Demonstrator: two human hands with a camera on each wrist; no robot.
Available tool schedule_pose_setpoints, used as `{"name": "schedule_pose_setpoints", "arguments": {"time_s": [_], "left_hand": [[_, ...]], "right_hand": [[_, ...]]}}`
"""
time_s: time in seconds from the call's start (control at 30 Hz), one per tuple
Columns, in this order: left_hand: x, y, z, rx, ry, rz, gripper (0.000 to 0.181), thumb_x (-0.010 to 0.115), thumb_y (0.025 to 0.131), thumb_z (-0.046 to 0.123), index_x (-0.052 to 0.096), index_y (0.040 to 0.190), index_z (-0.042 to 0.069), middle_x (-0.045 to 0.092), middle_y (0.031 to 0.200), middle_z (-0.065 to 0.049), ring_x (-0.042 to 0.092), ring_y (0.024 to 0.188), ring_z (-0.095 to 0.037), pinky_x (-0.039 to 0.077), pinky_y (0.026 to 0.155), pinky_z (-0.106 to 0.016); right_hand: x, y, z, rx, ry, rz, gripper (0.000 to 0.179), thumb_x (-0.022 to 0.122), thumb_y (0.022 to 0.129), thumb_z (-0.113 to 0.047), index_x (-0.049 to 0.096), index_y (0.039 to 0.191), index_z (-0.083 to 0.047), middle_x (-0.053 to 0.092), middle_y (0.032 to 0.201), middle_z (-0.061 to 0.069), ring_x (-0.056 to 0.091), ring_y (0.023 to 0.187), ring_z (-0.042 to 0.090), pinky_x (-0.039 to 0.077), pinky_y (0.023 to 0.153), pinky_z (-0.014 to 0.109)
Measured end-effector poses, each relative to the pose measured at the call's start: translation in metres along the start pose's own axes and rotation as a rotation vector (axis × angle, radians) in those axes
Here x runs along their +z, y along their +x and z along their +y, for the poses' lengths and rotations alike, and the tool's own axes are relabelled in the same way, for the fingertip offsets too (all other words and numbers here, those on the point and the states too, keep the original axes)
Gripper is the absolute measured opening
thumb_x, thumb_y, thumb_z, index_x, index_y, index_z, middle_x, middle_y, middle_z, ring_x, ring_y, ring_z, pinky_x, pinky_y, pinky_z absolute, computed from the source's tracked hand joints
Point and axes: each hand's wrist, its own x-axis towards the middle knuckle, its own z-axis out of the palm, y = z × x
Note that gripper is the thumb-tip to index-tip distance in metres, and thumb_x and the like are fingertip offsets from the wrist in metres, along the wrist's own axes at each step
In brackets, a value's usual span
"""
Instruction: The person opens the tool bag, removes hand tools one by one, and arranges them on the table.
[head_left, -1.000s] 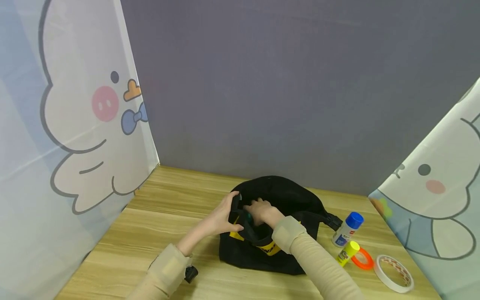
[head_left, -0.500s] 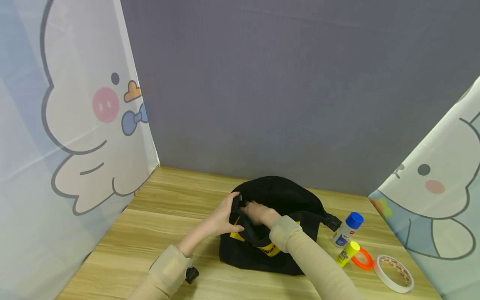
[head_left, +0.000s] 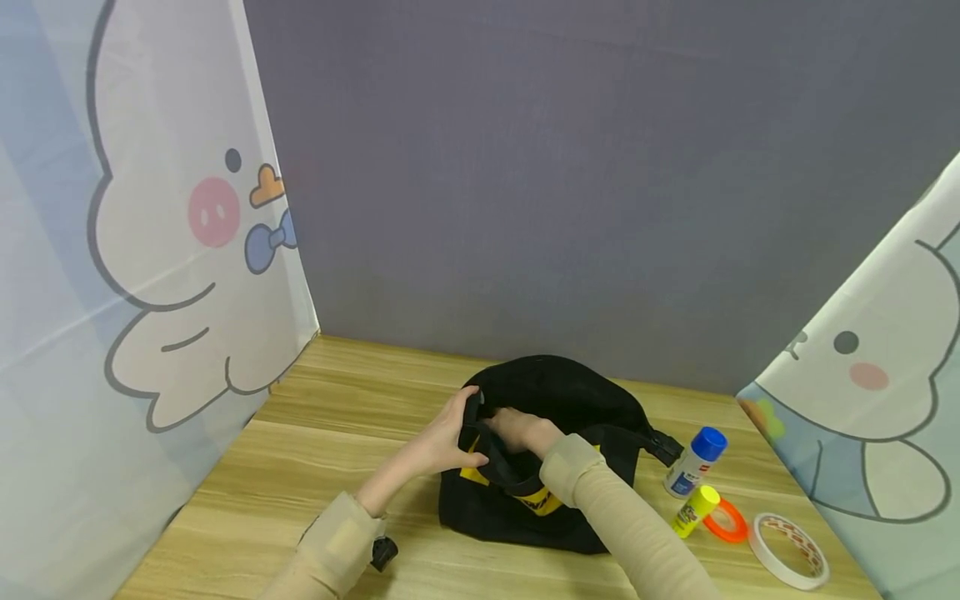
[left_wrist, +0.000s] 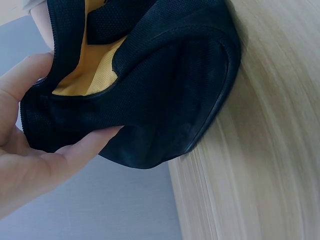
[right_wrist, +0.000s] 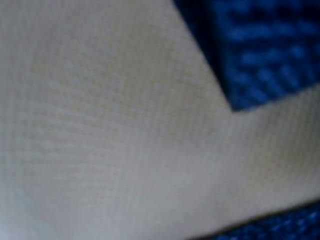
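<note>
A black zippered bag (head_left: 480,518) with yellow patches lies on the wooden table, its mouth spread apart. My left hand (head_left: 441,437) grips the left edge of that mouth. In the left wrist view the fingers and thumb of the left hand (left_wrist: 30,165) pinch the black fabric (left_wrist: 165,95) beside the zipper. My right hand (head_left: 525,429) reaches down into the bag, its fingers hidden inside. Very close and blurred, the right wrist view holds only pale woven cloth (right_wrist: 125,125) and dark bluish webbing (right_wrist: 270,55).
Right of the bag stand a white bottle with a blue cap (head_left: 697,462) and a yellow glue stick (head_left: 696,510). An orange ring (head_left: 735,531) and a white tape roll (head_left: 765,562) lie beside them. A black buckle (head_left: 663,447) sticks out from the bag's right side.
My right hand has sunk a little deeper and leftward into the bag, so its fingers no longer show. The left hand keeps its grip on the bag's edge.
</note>
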Motion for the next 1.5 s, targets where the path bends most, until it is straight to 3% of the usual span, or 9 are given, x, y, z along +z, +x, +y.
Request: {"name": "schedule_pose_setpoints", "arguments": {"time_s": [0.23, 0.43, 0.6, 1.07, 1.5], "left_hand": [[0.001, 0.000, -0.001, -0.015, -0.012, 0.003, 0.101, 0.080, 0.083, 0.017, 0.012, 0.156, 0.003, 0.020, 0.159, -0.028, 0.031, 0.145, -0.044, 0.037, 0.111, -0.060], [0.000, 0.000, -0.001, -0.021, -0.018, 0.006, 0.101, 0.081, 0.082, 0.017, 0.013, 0.156, 0.003, 0.020, 0.159, -0.027, 0.031, 0.145, -0.043, 0.036, 0.112, -0.060], [0.001, 0.000, -0.002, -0.029, -0.029, 0.001, 0.101, 0.080, 0.083, 0.016, 0.012, 0.156, 0.004, 0.018, 0.160, -0.026, 0.030, 0.146, -0.043, 0.035, 0.113, -0.060], [-0.001, 0.003, -0.002, -0.023, -0.023, 0.008, 0.102, 0.081, 0.080, 0.013, 0.014, 0.155, 0.002, 0.020, 0.159, -0.027, 0.030, 0.146, -0.043, 0.032, 0.115, -0.059], [0.000, 0.003, -0.003, -0.025, -0.012, 0.015, 0.102, 0.082, 0.079, 0.014, 0.015, 0.155, 0.002, 0.022, 0.159, -0.027, 0.030, 0.146, -0.042, 0.031, 0.116, -0.060]], "right_hand": [[-0.009, -0.009, 0.004, 0.009, 0.004, 0.012, 0.045, 0.079, 0.085, -0.013, 0.064, 0.125, -0.025, 0.067, 0.121, 0.001, 0.064, 0.106, 0.017, 0.054, 0.096, 0.035], [-0.019, -0.022, 0.014, 0.033, 0.017, -0.012, 0.030, 0.079, 0.084, -0.014, 0.065, 0.110, -0.021, 0.065, 0.107, 0.001, 0.059, 0.094, 0.015, 0.053, 0.085, 0.031], [-0.025, -0.036, 0.027, 0.046, 0.037, -0.013, 0.026, 0.080, 0.083, -0.013, 0.060, 0.098, -0.020, 0.057, 0.097, -0.001, 0.048, 0.079, 0.013, 0.043, 0.072, 0.028], [-0.051, -0.072, 0.044, -0.012, 0.057, 0.072, 0.029, 0.079, 0.082, -0.006, 0.060, 0.100, -0.016, 0.055, 0.095, 0.004, 0.047, 0.076, 0.016, 0.043, 0.069, 0.028], [-0.080, -0.097, 0.044, -0.041, 0.013, 0.132, 0.029, 0.079, 0.082, -0.004, 0.059, 0.100, -0.015, 0.056, 0.094, 0.006, 0.046, 0.078, 0.018, 0.046, 0.071, 0.031]]}}
